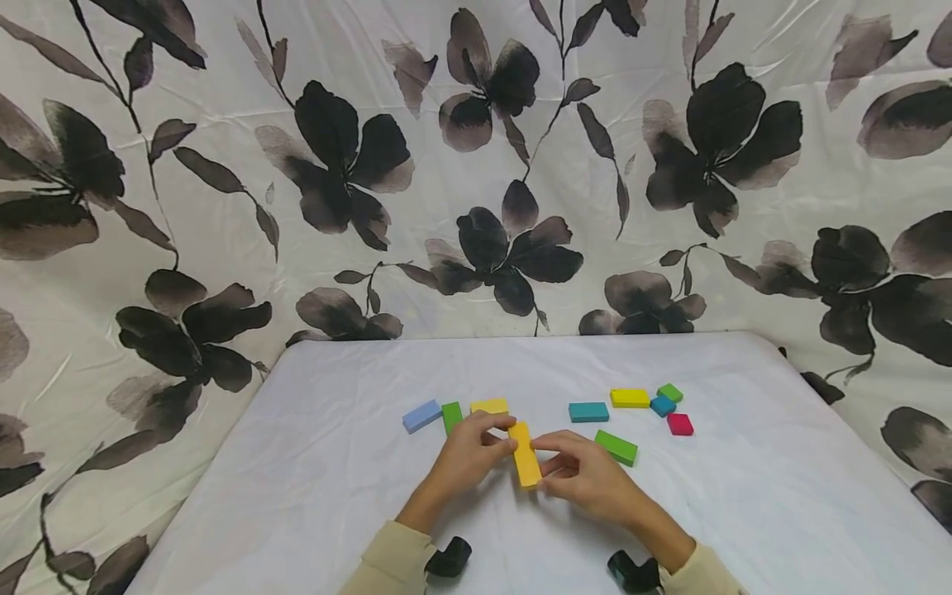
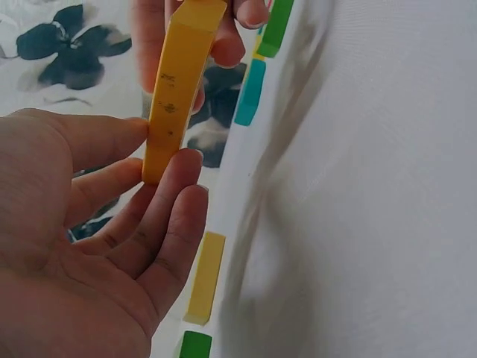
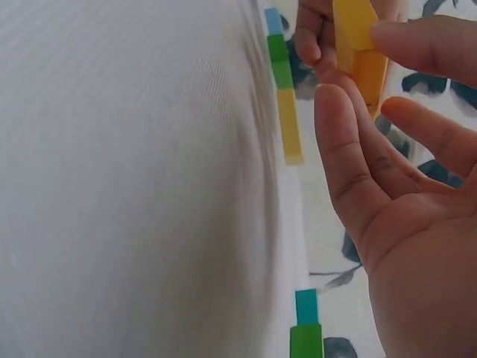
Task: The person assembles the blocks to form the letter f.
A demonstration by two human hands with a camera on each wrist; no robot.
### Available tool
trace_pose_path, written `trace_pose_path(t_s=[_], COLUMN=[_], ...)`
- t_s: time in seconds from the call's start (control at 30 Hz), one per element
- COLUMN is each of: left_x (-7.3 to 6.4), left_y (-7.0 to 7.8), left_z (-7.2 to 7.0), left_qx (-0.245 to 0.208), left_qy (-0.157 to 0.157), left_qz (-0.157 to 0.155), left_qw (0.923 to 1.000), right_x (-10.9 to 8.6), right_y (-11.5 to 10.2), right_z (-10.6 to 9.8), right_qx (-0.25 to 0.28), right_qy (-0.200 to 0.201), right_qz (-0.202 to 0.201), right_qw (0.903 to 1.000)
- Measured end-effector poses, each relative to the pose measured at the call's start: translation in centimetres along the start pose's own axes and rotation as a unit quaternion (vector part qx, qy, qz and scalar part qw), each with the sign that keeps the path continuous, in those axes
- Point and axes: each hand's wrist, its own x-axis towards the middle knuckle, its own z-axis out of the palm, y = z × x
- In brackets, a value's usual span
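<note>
A long orange-yellow block (image 1: 525, 457) is held above the table between both hands, tilted, its long side running away from the body. My left hand (image 1: 470, 451) pinches its left side near the far end, thumb and fingertips on it. From the other side my right hand (image 1: 589, 477) pinches the near end. Small dark marks show on one face of the block (image 2: 170, 104) in the left wrist view. Just behind the left hand lie a yellow block (image 1: 488, 406) and a green block (image 1: 451, 416), both partly hidden. Another green block (image 1: 616, 447) lies behind the right hand.
On the white-covered table (image 1: 335, 479) lie a light blue block (image 1: 421, 416) at left, a teal block (image 1: 588, 412) and a yellow block (image 1: 630, 398) right of centre. Beside these sit small blue (image 1: 663, 405), green (image 1: 670, 392) and red (image 1: 680, 425) blocks. Floral cloth (image 1: 416, 182) hangs behind.
</note>
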Motion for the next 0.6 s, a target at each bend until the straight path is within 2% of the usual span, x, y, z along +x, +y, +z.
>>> trace_pose_path(t_s=[0.17,0.4,0.6], left_x=[-0.2,-0.4,-0.5], left_y=[0.0,0.2,0.1], left_z=[0.4,1.1,1.5], left_qx=[-0.013,-0.015,-0.015], left_qy=[-0.005,-0.016,-0.03], left_qz=[-0.013,-0.048,-0.047], left_qw=[0.9998,0.9986,0.9983], right_x=[-0.1,-0.4,-0.6], right_y=[0.1,0.4,0.7], right_z=[-0.3,-0.8,-1.2], right_qx=[0.003,-0.009,-0.032], right_qy=[-0.015,-0.03,-0.043], right_qz=[0.003,0.034,0.037], right_qw=[0.9999,0.9989,0.9979])
